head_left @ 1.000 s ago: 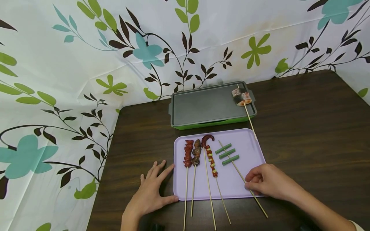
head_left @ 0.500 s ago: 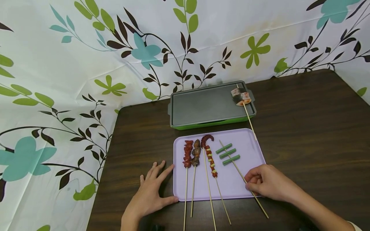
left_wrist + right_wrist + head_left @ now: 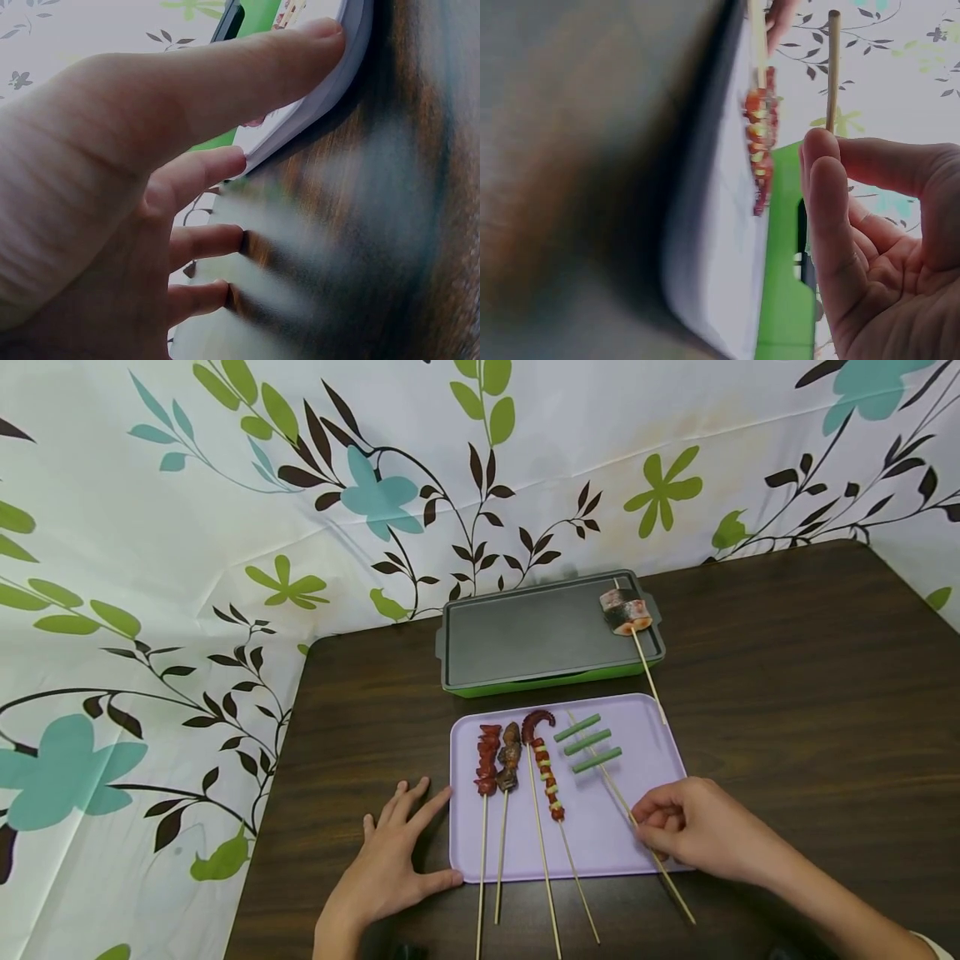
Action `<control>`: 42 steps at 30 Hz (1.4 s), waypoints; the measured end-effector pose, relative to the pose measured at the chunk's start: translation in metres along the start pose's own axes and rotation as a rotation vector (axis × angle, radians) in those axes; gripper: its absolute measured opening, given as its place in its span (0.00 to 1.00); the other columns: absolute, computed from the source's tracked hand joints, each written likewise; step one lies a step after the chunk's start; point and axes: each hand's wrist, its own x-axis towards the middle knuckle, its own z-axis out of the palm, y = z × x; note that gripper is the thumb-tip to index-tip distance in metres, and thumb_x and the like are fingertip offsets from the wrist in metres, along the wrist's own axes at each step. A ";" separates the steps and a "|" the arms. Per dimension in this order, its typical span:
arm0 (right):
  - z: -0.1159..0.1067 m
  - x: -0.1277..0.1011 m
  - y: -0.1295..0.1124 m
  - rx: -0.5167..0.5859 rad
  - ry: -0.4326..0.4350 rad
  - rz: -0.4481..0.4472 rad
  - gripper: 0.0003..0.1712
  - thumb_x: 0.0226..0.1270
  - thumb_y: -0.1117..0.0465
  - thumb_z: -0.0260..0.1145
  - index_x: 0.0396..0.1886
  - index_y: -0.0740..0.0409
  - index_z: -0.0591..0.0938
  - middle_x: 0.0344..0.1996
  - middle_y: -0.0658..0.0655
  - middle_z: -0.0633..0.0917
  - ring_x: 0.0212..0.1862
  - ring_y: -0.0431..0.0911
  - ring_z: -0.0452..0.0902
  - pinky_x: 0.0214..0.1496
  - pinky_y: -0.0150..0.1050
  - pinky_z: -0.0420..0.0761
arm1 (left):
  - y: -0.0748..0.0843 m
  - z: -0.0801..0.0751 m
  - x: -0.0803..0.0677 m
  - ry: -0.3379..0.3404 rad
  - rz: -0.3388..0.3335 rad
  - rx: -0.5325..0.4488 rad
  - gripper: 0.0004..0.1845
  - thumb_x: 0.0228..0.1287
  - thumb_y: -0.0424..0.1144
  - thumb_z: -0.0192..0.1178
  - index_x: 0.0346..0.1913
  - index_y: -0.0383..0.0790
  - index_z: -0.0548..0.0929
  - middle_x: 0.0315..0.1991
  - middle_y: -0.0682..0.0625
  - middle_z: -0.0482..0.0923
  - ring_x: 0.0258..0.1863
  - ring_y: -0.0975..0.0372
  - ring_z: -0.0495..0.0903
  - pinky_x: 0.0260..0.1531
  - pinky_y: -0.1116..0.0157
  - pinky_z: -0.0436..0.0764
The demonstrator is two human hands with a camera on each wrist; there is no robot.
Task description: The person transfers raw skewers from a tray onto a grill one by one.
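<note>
My right hand (image 3: 701, 827) pinches the stick of a skewer with green bean-like pieces (image 3: 587, 742) between thumb and fingers, over the right side of the lilac tray (image 3: 645, 752). The bare stick end (image 3: 833, 67) juts past my fingertips in the right wrist view. The green pieces appear slightly raised off the tray. Fingers spread, my left hand (image 3: 390, 860) rests at the tray's left edge, its thumb (image 3: 300, 60) and index finger touching the rim. Lying on the tray are a red meat skewer (image 3: 488, 760), a brown meat skewer (image 3: 510, 756), a tentacle skewer (image 3: 536, 722) and a red-and-yellow skewer (image 3: 550, 785).
Behind the tray stands a green grill with a grey plate (image 3: 525, 635). A fish skewer (image 3: 626, 612) lies on its right end, the stick overhanging toward the tray. Several sticks overhang the tray's front edge. A patterned cloth (image 3: 450, 485) hangs behind the dark wooden table (image 3: 787, 693).
The green-piece skewer has shifted slightly up and left in the head view, apparently lifting with my right hand. My left hand and the other skewers stay put.
</note>
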 end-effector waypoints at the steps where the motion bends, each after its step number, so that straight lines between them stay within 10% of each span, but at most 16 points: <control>1: -0.002 0.001 -0.003 0.003 0.005 0.001 0.05 0.59 0.64 0.72 0.33 0.62 0.86 0.21 0.43 0.81 0.22 0.34 0.76 0.22 0.33 0.77 | 0.000 0.000 0.000 0.000 -0.001 0.000 0.53 0.43 0.72 0.69 0.75 0.67 0.61 0.77 0.48 0.52 0.76 0.43 0.43 0.54 0.22 0.45; 17: -0.053 0.053 -0.032 0.114 0.105 0.107 0.19 0.65 0.62 0.69 0.49 0.74 0.81 0.24 0.56 0.86 0.28 0.52 0.85 0.26 0.42 0.84 | -0.001 0.001 0.000 0.017 0.009 0.006 0.52 0.43 0.72 0.69 0.74 0.67 0.61 0.77 0.49 0.52 0.75 0.43 0.44 0.54 0.22 0.46; 42: -0.077 0.125 -0.036 -0.012 0.145 0.179 0.16 0.67 0.61 0.66 0.47 0.71 0.84 0.28 0.58 0.88 0.31 0.52 0.86 0.28 0.41 0.84 | 0.000 0.002 -0.001 0.015 0.002 0.008 0.53 0.42 0.72 0.69 0.74 0.66 0.62 0.76 0.49 0.53 0.76 0.43 0.44 0.53 0.22 0.47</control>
